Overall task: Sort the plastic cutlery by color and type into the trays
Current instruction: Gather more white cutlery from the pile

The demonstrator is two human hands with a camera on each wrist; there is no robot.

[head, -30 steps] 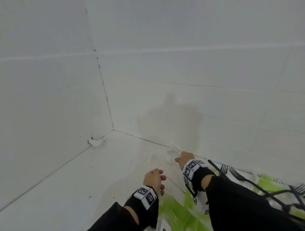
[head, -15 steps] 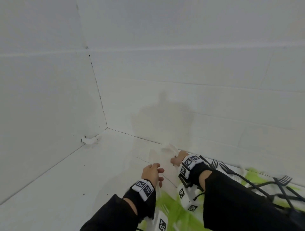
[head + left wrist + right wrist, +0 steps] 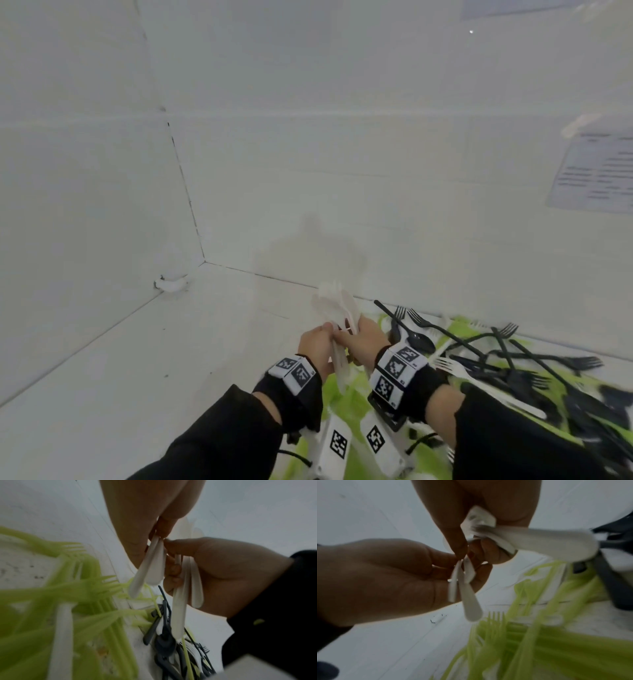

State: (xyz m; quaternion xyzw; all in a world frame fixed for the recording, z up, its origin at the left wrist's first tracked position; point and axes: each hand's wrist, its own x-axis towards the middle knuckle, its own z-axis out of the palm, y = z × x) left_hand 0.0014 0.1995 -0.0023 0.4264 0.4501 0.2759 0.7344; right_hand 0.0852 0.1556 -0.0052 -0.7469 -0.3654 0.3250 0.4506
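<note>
Over at the far left, a small white clip-like piece (image 3: 171, 284) sits where the wall meets the white desk (image 3: 144, 363), well away from the action. Moving in, the left hand (image 3: 317, 346) is raised above the desk, fingers curled round a pair of white cutlery handles (image 3: 147, 566) that hang down below the palm. Right against it, fingertips meeting, the right hand (image 3: 364, 337) clamps its own bundle of white cutlery (image 3: 339, 305), spoon bowls fanning up above the knuckles and handles trailing below; from the left wrist view those handles (image 3: 181, 592) drop straight through the curled fingers. Which hand owns which piece at the point of contact, I cannot tell. Beneath both wrists lies a spread of lime-green forks (image 3: 530, 639), blurred but with tines plain to see, on the desk. Further right, a tangle of black forks and spoons (image 3: 507, 356) is heaped on the desk near the wall, with a single white fork (image 3: 479, 380) lying across it, tines pointing towards the hands. At the far right a printed sheet (image 3: 596, 171) hangs on the wall.
</note>
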